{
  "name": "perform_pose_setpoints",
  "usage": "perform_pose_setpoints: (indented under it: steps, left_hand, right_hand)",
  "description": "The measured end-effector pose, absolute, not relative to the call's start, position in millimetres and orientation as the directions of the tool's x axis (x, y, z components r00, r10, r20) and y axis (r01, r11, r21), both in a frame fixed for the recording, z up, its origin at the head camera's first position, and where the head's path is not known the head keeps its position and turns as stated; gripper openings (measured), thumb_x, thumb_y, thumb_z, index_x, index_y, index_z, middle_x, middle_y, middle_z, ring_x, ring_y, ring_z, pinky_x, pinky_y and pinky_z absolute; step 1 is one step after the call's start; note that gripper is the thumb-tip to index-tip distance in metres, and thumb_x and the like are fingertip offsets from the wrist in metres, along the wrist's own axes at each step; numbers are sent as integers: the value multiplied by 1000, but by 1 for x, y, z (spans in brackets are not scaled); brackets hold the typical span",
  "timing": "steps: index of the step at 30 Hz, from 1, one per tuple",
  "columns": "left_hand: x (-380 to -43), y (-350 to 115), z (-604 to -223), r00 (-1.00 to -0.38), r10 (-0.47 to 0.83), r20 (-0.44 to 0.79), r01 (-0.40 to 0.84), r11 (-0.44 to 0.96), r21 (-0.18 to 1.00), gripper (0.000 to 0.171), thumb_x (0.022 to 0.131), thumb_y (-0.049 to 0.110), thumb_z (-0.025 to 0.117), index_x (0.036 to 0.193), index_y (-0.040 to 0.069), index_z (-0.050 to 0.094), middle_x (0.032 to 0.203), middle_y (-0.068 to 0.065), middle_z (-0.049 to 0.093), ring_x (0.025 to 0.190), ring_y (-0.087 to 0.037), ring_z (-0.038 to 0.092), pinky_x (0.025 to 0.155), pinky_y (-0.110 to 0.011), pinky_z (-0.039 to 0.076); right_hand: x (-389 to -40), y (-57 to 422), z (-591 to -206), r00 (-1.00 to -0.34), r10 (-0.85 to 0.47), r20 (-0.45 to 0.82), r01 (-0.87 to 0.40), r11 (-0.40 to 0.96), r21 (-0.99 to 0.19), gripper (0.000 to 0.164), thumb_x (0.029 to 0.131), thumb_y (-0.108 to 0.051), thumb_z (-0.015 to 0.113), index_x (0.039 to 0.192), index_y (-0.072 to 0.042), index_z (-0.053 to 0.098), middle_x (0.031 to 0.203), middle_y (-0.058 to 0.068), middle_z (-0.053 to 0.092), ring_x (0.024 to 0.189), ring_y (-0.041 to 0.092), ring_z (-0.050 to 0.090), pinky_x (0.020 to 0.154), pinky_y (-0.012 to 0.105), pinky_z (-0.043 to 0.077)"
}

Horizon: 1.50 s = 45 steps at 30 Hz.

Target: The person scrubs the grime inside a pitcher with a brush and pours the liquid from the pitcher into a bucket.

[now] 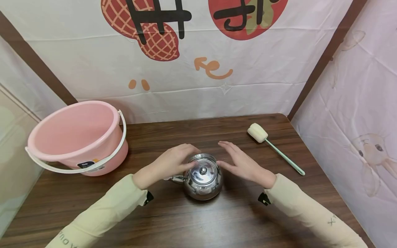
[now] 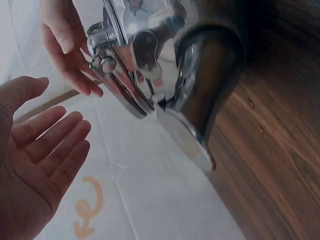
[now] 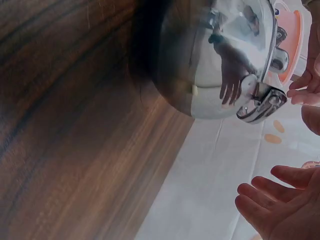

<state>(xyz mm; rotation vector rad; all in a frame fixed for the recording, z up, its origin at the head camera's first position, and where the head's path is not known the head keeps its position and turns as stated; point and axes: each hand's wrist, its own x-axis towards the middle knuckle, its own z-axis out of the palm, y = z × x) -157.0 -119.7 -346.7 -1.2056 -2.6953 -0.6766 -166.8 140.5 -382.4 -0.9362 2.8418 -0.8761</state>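
A shiny steel teapot (image 1: 203, 179) stands on the wooden table between two hands, its knobbed lid (image 1: 203, 170) in place. Its spout (image 2: 210, 85) points left, and a folding metal handle (image 2: 117, 82) lies down against its side. At the teapot's left, the left hand (image 1: 173, 160) is held with fingers extended, thumb overlapping the rim in the head view. The right hand (image 1: 245, 165) faces it from the other side, fingers spread and thumb tip close to the teapot's rim. Neither hand holds anything; in the left wrist view the left palm (image 2: 37, 165) is bare.
To the left sits a pink bucket (image 1: 74, 131) with a white handle. A sponge brush (image 1: 258, 133) with a pale green stick lies at the back right of the table (image 1: 217, 224). Printed fabric walls (image 1: 263, 69) rise behind and at the sides. Small droplets dot the wood by the spout.
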Motion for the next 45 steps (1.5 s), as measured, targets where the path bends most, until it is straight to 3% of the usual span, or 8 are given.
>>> perform_pose_setpoints:
  steps: [14,22,34,45]
  left_hand:
    - [-152,-107,-353,-608,752,255,788,531,312,25,85,20,63,106,7,62,103,-1,61,97,-14,57,82,-31,48]
    - [-149,-102,-357,-574,775,265,813,500,299,21,84,17,63,103,7,62,99,-1,61,88,-13,58,76,-29,48]
    - [-150,-98,-367,-550,796,251,828,483,284,22,83,14,65,103,7,62,99,-1,60,93,-12,57,80,-28,48]
    - [-150,-96,-370,-540,806,244,834,471,289,19,82,11,64,100,5,62,98,-2,60,92,-13,56,80,-27,47]
  right_hand:
    - [-155,141,-400,-803,-568,182,-560,614,-556,64,88,-46,53,137,-7,37,139,7,37,128,22,34,102,43,31]
    - [-150,141,-410,-800,-574,174,-551,590,-590,65,88,-45,53,137,-4,37,139,9,38,127,23,36,101,44,32]
    - [-146,138,-426,-799,-576,172,-541,562,-626,63,88,-43,54,135,-3,39,136,8,41,126,22,38,100,43,34]
    - [-144,133,-435,-792,-580,192,-529,492,-692,54,88,-39,56,133,-13,41,131,0,45,120,17,45,96,39,40]
